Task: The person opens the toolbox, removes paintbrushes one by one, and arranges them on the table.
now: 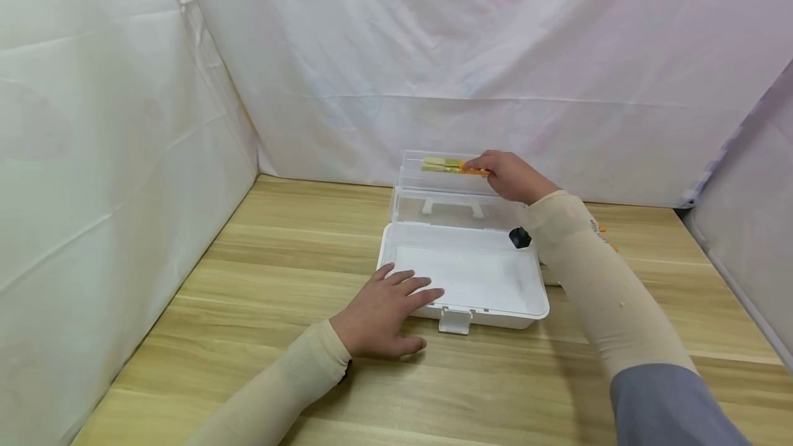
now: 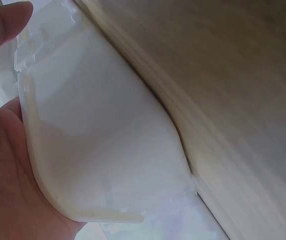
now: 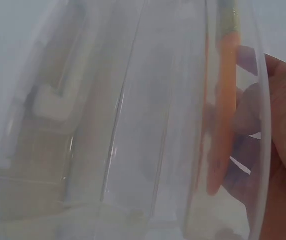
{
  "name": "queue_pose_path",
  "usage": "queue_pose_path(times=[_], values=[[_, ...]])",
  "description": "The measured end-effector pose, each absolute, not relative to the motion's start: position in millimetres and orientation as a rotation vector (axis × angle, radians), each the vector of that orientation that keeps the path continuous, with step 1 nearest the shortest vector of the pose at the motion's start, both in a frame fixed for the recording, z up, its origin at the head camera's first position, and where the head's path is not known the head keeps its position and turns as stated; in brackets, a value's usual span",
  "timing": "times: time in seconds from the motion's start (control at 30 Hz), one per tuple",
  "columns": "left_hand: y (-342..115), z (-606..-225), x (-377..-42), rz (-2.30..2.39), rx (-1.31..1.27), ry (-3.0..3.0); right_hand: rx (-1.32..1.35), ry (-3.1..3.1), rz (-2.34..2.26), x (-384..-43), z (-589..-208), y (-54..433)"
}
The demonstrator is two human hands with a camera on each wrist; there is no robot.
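Note:
A white plastic box (image 1: 464,274) with a clear lid and clear upper trays (image 1: 458,210) stands on the table. My left hand (image 1: 387,312) lies spread over its front left corner, fingers over the rim; in the left wrist view the palm is beside the box wall (image 2: 103,125). At the topmost clear tray (image 1: 411,176), my right hand (image 1: 511,174) pinches a paintbrush (image 1: 442,165) with an orange handle and a gold ferrule. Through clear plastic, the right wrist view shows the orange handle (image 3: 226,100) by the fingers. Whether more than one brush is there, I cannot tell.
A white latch (image 1: 455,322) hangs at the box front. Orange-tipped items (image 1: 602,228) lie partly hidden behind my right forearm. A small black object (image 1: 520,237) shows at the right sleeve. White cloth walls (image 1: 372,54) enclose the wooden table (image 1: 297,226).

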State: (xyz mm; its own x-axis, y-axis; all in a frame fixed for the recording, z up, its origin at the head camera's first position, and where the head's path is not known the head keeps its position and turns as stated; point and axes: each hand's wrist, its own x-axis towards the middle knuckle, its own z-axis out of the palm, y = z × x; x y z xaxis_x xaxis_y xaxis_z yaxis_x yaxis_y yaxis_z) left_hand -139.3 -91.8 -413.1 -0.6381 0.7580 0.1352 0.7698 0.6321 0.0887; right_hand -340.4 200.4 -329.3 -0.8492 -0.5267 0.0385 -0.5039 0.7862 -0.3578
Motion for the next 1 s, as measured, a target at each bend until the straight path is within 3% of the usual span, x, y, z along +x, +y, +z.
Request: queue_pose_path(times=[0.73, 1.0], values=[[-88.4, -413.4, -144.5, -0.227, -1.308, -2.726, -0.782, 2.886, -0.822, -328.3, -319.5, 222.7], [-90.9, -414.9, -147.0, -0.225, -1.291, -2.743, -0.781, 2.843, -0.675, -329.4, -321.4, 224.4]])
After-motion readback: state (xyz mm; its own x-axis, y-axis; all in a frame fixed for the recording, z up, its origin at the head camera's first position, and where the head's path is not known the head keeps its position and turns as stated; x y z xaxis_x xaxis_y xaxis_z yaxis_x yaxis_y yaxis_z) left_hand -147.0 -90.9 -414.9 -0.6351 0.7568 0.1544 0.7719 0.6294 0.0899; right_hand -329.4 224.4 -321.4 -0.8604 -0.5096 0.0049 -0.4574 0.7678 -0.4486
